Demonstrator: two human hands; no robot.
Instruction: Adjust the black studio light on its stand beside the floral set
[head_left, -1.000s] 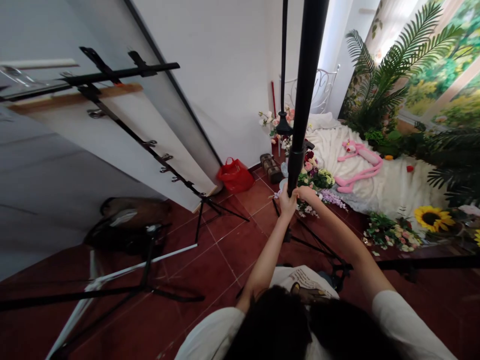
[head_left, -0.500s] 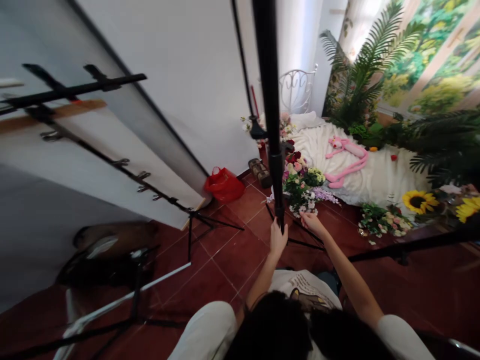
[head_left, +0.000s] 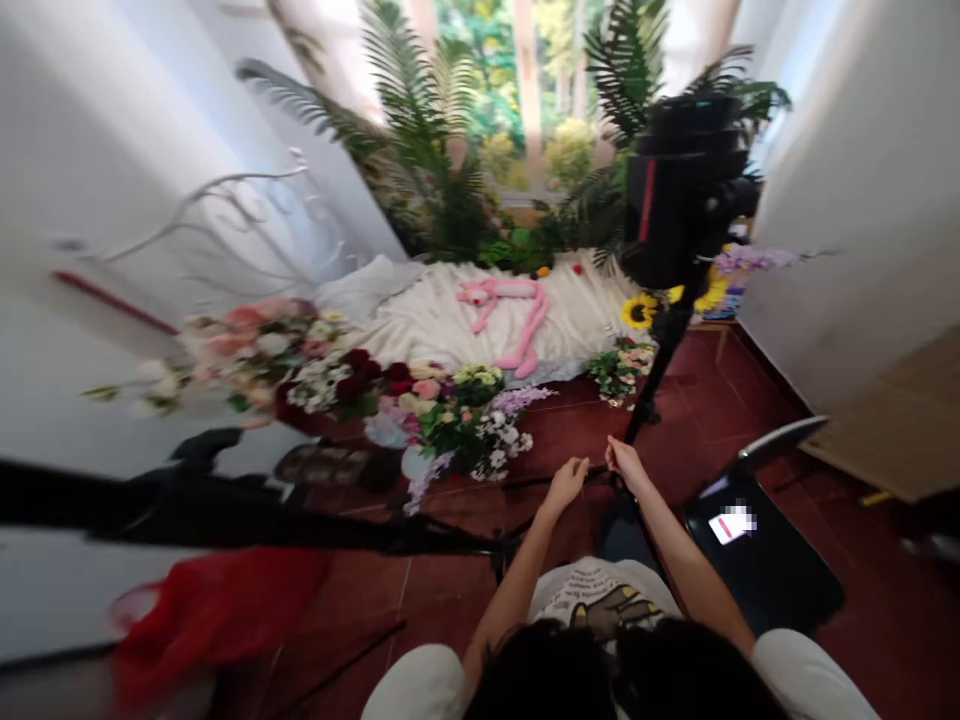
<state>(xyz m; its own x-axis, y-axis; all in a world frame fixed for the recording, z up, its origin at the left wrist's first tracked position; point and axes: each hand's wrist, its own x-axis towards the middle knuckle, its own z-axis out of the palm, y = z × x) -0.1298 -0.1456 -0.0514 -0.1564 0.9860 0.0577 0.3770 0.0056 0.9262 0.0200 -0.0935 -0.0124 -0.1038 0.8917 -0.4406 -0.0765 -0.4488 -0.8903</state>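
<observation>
My left hand [head_left: 568, 484] is closed, its fingertips beside a thin dark bar low on a light stand. Close to its right, my right hand [head_left: 625, 463] has its fingers pinched together at the lower part of the stand's black pole [head_left: 660, 365]. What either hand holds is too small and blurred to tell. A black studio lamp head [head_left: 682, 190] sits on top of that pole, tilted to the right. Just beyond my hands are bunches of artificial flowers [head_left: 469, 420] on the red tiled floor.
A pink plush toy [head_left: 529, 325] lies on a cream cloth [head_left: 420, 310] before green palm leaves. On the right, a phone [head_left: 731, 523] rests on a black folding chair [head_left: 784, 570]. Another black stand [head_left: 315, 525] crosses the left side above a red bag [head_left: 202, 610].
My view has swung right, bringing the lamp head and chair into sight. My left hand has left the pole it was gripping, and both hands are now at the other stand.
</observation>
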